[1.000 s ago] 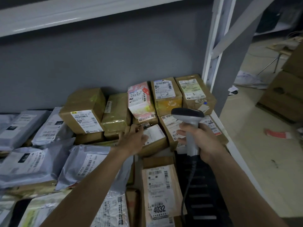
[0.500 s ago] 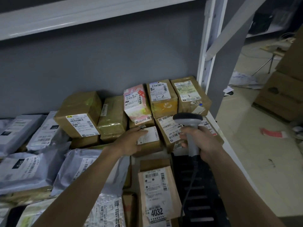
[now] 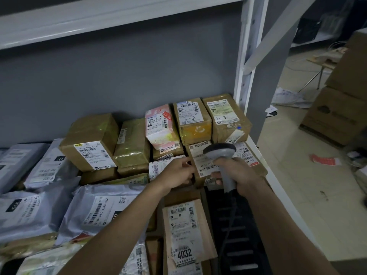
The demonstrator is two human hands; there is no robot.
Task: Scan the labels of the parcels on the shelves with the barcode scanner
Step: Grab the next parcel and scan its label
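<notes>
Parcels fill the shelf (image 3: 272,187): brown boxes at the back, wrapped in shiny tape, and soft grey bags (image 3: 103,211) in front on the left. Each has a white label with black bars. One flat brown parcel (image 3: 186,231) near the front says 4032.

The right hand (image 3: 240,173) holds the scanner (image 3: 222,155), fingers wrapped tight round its grey handle. Its round dark head hangs just over the label of a box (image 3: 200,161) at the right end of the shelf. The left hand (image 3: 176,173) rests on a small box (image 3: 158,167) beside it, fingers loosely bent, touching the edge by the label.

A white metal post (image 3: 243,76) stands behind.
</notes>
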